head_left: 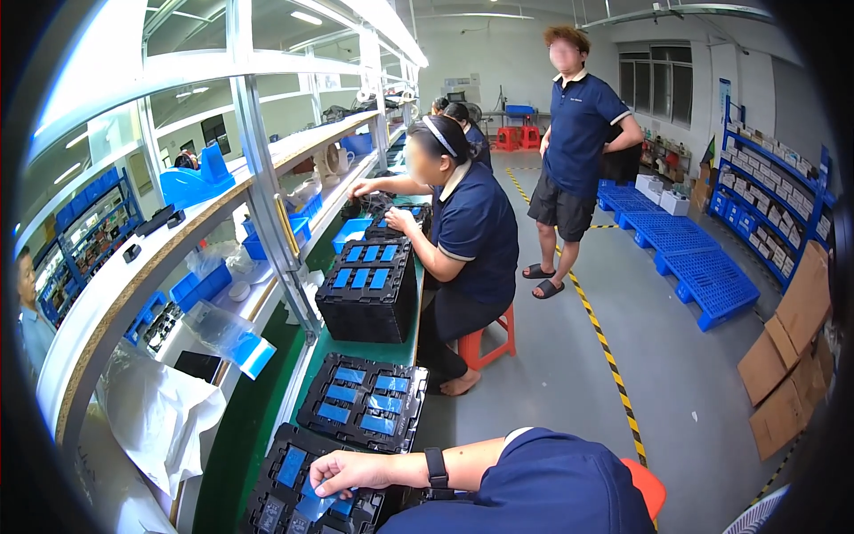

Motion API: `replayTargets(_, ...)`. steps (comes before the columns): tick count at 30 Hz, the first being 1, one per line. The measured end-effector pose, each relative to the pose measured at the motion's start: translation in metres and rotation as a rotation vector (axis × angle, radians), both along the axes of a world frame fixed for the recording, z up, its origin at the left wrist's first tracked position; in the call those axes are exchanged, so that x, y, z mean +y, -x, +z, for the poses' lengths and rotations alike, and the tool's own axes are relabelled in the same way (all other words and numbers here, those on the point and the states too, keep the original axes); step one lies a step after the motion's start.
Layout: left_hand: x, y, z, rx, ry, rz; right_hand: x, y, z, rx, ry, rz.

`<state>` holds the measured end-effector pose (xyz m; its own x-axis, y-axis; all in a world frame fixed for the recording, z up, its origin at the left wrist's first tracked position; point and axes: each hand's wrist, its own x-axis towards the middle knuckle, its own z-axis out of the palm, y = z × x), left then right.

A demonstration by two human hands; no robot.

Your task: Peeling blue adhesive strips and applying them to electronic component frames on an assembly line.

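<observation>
My right hand (pixel 342 472), wearing a black wristband (pixel 436 467), comes in from the lower right with thumb and fingers pinched together. Between the fingertips is a thin translucent bluish film (pixel 315 506). Beneath it lies a black moulded tray (pixel 267 473) bearing blue rectangular pieces (pixel 290 465); some of its pockets show dark pieces instead. Just beyond sits a second black tray (pixel 363 402) with several blue rectangles in two columns. My left hand is out of the picture.
Farther along the green bench stands a tall stack of black trays (pixel 365 319), beside a seated co-worker (pixel 471 222) handling parts. Another person (pixel 574 142) stands in the aisle. A shelf (pixel 116 294) runs along the left, with a plastic bag (pixel 222 334) hanging from it. Blue pallets (pixel 685 254) lie right.
</observation>
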<state>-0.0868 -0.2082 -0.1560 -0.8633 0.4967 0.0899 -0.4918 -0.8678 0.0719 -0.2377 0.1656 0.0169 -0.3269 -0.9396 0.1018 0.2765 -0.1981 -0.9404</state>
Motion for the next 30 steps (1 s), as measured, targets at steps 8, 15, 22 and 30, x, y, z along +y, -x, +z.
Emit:
replayTargets(8, 0.001, 0.020, 0.007, 0.030, -0.032, -0.028, 0.000, -0.001, 0.000, 0.005, -0.007, 0.001)
replayTargets(15, 0.003, 0.036, 0.014, 0.060, -0.061, -0.050, 0.001, -0.002, 0.003, -0.002, -0.003, -0.009)
replayTargets(22, 0.005, 0.053, 0.022, 0.088, -0.090, -0.072, 0.001, -0.002, 0.004, 0.023, -0.017, -0.010)
replayTargets(30, 0.010, 0.075, 0.032, 0.118, -0.122, -0.103, 0.000, 0.001, 0.000, 0.009, -0.006, -0.005)
